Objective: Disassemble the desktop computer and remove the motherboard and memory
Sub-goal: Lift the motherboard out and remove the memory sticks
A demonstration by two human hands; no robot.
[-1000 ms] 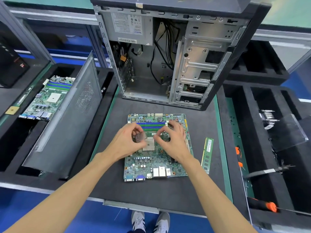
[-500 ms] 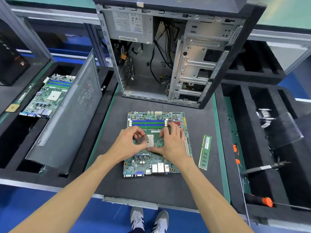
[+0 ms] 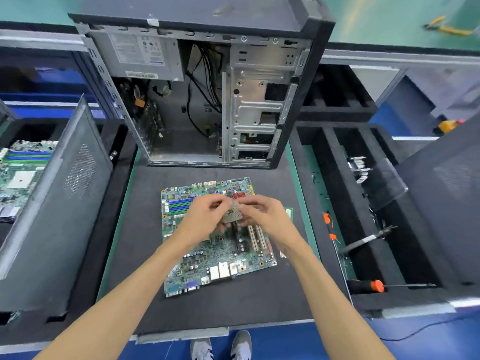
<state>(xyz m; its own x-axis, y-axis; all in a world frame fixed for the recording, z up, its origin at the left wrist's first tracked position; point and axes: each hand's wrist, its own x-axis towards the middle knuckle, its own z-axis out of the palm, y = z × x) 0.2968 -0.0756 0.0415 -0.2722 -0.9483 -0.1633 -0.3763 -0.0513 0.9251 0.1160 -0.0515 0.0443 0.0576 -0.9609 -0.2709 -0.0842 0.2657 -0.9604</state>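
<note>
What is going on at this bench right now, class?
A person holds a small square chip between the left hand and right hand, above a motherboard lying flat on the black mat. The opened computer case stands upright behind it.

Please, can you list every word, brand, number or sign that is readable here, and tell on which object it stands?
No text can be read for certain.
Large white label on the grey metal power supply box: print too blurred.
Narrow white sticker under it: too small.
Green motherboard on the black mat: markings too small.
Square grey processor chip held up by both hands: nothing legible.
</note>
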